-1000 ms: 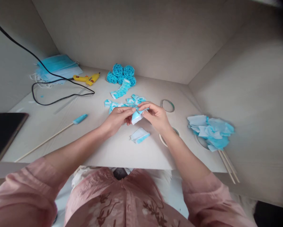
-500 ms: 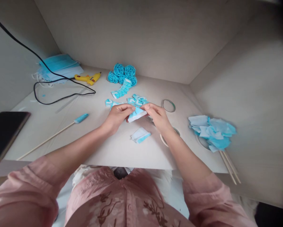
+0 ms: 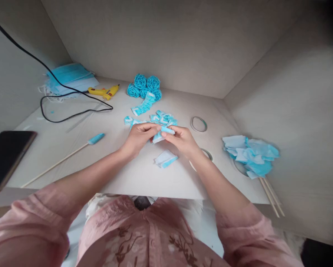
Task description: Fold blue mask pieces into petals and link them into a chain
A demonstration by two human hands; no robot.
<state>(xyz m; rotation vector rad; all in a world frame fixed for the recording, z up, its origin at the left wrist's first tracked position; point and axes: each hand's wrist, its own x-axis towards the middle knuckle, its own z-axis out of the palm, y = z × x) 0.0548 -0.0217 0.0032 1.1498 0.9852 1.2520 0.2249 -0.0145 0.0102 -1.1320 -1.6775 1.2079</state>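
Both hands meet at frame centre over the pale counter (image 3: 72, 148). Left hand (image 3: 137, 138) and right hand (image 3: 181, 140) are close together, fingertips pinched on one small folded blue-and-white fabric piece (image 3: 161, 134) held between them, just above the counter surface. Looks like a fold or pleat step on that piece; that's a judgement from the grip, w/ thumbs and forefingers pressing the edges in.

A second folded blue-and-white piece (image 3: 165, 158) lies on the counter just below the hands, not touched. Just behind the hands, a scatter of small folded blue bits (image 3: 162, 118); further back, upper centre, a cluster of rolled blue fabric roses (image 3: 144, 86) w/ a pleated blue strip (image 3: 142, 105) trailing from them.

Upper left: yellow glue gun (image 3: 104, 91) w/ black cord (image 3: 58, 118), beside a stack of blue face masks (image 3: 69, 76). Left of centre, a thin wooden stick w/ blue-wrapped tip (image 3: 63, 159). Far left edge, a dark phone (image 3: 5, 155). Right of centre, a thin clear tape ring (image 3: 198, 124); far right, a pile of loose blue fabric squares (image 3: 251, 154) on top of more wooden sticks (image 3: 270, 196).

Next move likely calls for steady pinch pressure so the fold doesn't spring open, and fine finger work, since the piece is tiny and soft.
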